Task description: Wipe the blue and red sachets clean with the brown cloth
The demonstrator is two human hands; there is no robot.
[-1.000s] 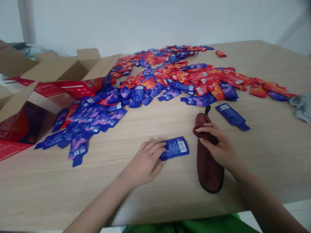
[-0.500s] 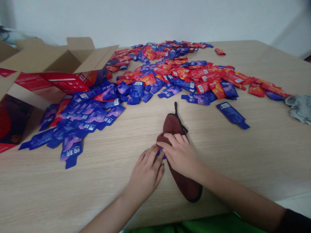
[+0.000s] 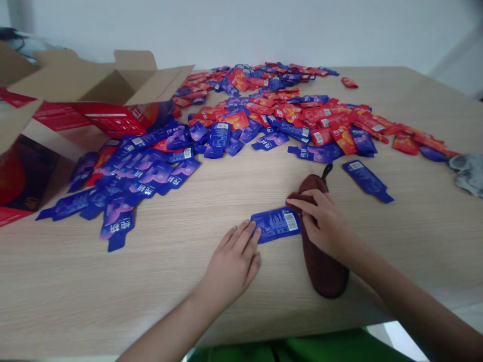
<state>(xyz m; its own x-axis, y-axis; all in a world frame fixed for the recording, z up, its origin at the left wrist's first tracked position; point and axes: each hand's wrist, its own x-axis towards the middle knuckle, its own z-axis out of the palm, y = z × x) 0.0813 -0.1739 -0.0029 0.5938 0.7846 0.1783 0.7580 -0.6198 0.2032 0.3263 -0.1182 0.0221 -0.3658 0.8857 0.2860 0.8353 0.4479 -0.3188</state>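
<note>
A dark maroon folded cloth (image 3: 326, 269), with black edging and a black hanging loop, lies on the table in front of me. My right hand (image 3: 328, 221) grips its upper part, with thumb and fingers pinching a fold. A flat blue sachet (image 3: 275, 224), barcode side up, lies just left of the cloth, and its right end meets the cloth's edge. The fingertips of my left hand (image 3: 234, 259) rest flat on the sachet's left end, with the fingers stretched out. Another blue sachet (image 3: 368, 181) lies alone to the right of the cloth's loop.
Heaped red and blue sachets (image 3: 317, 118) spread across the back of the table (image 3: 181, 291). Overlapping blue sachets (image 3: 132, 171) lie at left, beside an opened cardboard box (image 3: 105, 120). A grey crumpled cloth (image 3: 470, 173) sits at the right edge.
My right hand and the maroon cloth have moved right, away from my left hand. The blue sachet, mostly hidden before, now shows between my hands. The view has shifted slightly.
</note>
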